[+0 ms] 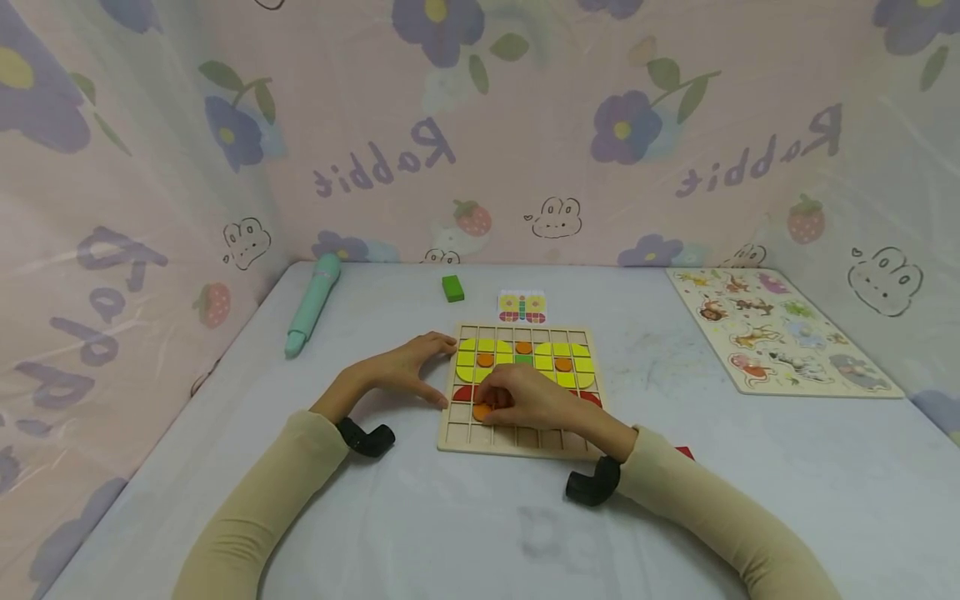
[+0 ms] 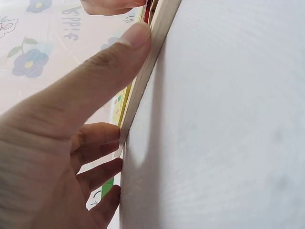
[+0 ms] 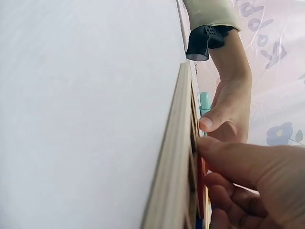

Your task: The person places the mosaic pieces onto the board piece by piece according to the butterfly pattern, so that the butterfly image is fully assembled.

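A square wooden grid board (image 1: pixel 453 437) lies flat on the table. Yellow pieces (image 1: pixel 580 364), orange discs (image 1: pixel 524 347), a green square (image 1: pixel 523 361) and red pieces (image 1: pixel 462 392) sit in its cells. My right hand (image 1: pixel 528 396) is over the lower left part of the board, thumb and fingertips pinching an orange disc (image 1: pixel 482 412) low against the grid. The board's left edge is touched by my left hand (image 1: pixel 405 367), thumb and fingers spread; its thumb (image 2: pixel 136 36) meets the board's side in the left wrist view.
Behind the board lies a small butterfly pattern card (image 1: pixel 522 307), with a green block (image 1: pixel 453 288) beside it. A teal stick-like object (image 1: pixel 313 306) is at the left. An animal puzzle board (image 1: pixel 783 333) lies at the right. A red piece (image 1: pixel 685 452) shows beside my right sleeve.
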Available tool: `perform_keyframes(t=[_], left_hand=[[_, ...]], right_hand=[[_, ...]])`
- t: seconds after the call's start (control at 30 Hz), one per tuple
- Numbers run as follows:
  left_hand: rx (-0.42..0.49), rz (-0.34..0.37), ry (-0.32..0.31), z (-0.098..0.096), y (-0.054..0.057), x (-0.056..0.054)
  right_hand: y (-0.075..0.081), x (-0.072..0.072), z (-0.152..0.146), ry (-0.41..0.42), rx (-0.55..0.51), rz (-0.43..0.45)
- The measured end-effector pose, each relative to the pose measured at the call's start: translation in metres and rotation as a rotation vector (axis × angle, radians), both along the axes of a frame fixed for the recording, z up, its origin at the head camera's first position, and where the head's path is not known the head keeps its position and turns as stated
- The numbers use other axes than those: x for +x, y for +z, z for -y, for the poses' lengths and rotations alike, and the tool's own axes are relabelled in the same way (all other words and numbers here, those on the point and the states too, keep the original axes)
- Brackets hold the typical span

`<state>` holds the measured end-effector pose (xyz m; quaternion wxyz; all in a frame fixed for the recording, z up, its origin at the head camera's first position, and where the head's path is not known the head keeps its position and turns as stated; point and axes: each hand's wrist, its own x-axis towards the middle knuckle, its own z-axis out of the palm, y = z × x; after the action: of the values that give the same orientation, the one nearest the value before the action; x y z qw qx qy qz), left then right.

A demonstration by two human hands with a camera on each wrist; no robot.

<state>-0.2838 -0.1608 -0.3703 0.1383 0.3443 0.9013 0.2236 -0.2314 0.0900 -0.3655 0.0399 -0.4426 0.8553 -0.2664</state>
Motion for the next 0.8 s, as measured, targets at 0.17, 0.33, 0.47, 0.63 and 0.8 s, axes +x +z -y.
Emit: perform_keyframes(t=[0.17, 0.33, 0.47, 0.63, 0.8], left_hand=[[0.005, -0.003, 0.001, -0.001, -0.002, 0.000], [0.002, -0.005, 0.007, -0.002, -0.003, -0.001], [0.003, -0.007, 0.010, -0.002, -0.004, -0.001], [0.001, -0.002, 0.022, -0.002, 0.000, 0.003], [-0.007, 0.001, 0.025, -0.001, 0.004, 0.006]], right_hand=[[-0.001, 0.000, 0.000, -0.015, 0.004, -0.010], [0.003, 0.000, -0.003, -0.039, 0.005, -0.026], [0.015, 0.002, -0.017, -0.068, -0.027, -0.063], [0.030, 0.014, -0.052, -0.086, -0.081, -0.082], [0.027, 0.033, -0.103, -0.162, -0.110, -0.111]])
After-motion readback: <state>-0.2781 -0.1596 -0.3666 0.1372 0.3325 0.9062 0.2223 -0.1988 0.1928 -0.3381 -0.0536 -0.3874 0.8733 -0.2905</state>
